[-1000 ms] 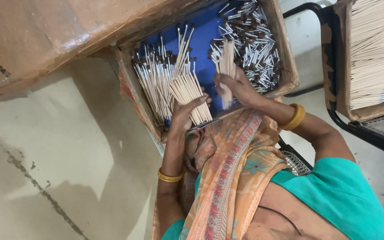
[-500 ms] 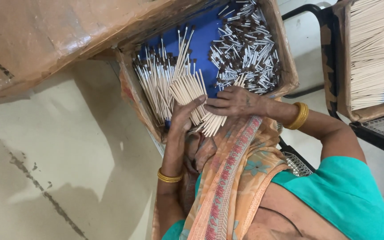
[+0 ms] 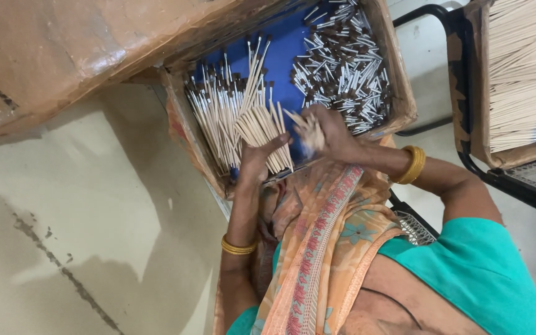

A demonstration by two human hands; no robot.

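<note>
- The left hand (image 3: 259, 158) has its grip clenched round a bundle of pale sticks (image 3: 262, 133), with the fingers wrapped over the lower part and the thumb across the front.
- The right hand (image 3: 330, 133) is just beside it. Its grip is pinched on a few more sticks (image 3: 302, 124), which are blurred, so their count cannot be told.
- Both hands are over the near edge of a cardboard box (image 3: 398, 93) with a blue lining. The bundle hangs above the lining, between two loose heaps.
- Judged from this, the step in hand is building up the bundle, with the right hand's small lot brought in against the left hand's.
- The next move calls for laying the new sticks parallel to the bundle with their ends level, while the left grip loosens only enough to take them in without letting the fan spill.
- The bundle's long axis runs up and down the picture, leaning a little leftward at the top. Its far ends fan out and point away from the person, deeper into the box, and those ends look bare.
- The long heap (image 3: 218, 118) left of the bundle lies much the same way, with dark tips at the far ends.
- The short heap (image 3: 342, 62) on the right lies jumbled in all directions.
- A second tray of sticks (image 3: 522, 74) sits well apart on a black frame (image 3: 466, 155).
</note>
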